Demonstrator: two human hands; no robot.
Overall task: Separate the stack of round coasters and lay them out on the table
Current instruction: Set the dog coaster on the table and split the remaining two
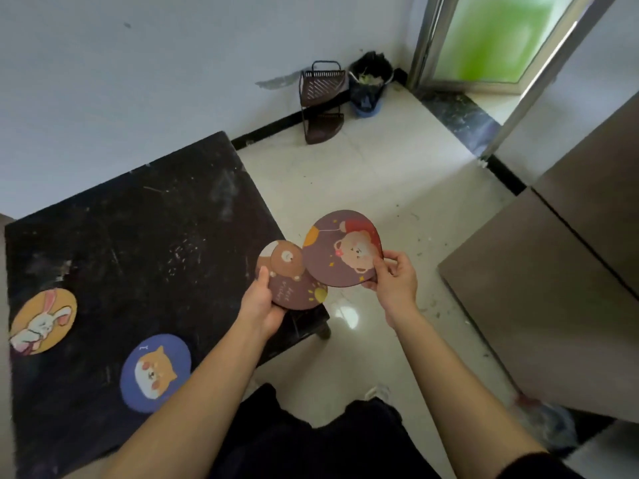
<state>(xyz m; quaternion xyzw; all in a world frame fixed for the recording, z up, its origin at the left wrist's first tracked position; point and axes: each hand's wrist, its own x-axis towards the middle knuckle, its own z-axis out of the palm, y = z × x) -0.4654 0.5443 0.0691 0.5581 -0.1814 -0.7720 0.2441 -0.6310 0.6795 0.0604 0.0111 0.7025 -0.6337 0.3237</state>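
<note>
My left hand [264, 300] grips a brown coaster with a bear [294, 285] by its left edge, just past the table's right corner. My right hand [394, 276] pinches a larger-looking maroon coaster with a bear and balloon [340, 250] by its right edge; it overlaps the top right of the other coaster. Both are held in the air above the floor. Two coasters lie flat on the black table [138, 236]: an orange one with a rabbit [43, 321] at the left edge, and a blue one with a dog [155, 373] nearer me.
A dark corner rack [321, 102] and a lined bin [368, 84] stand against the far wall. A grey cabinet [553, 288] fills the right side. A doorway [501, 39] opens at the top right. My dark trousers [311, 440] show at the bottom.
</note>
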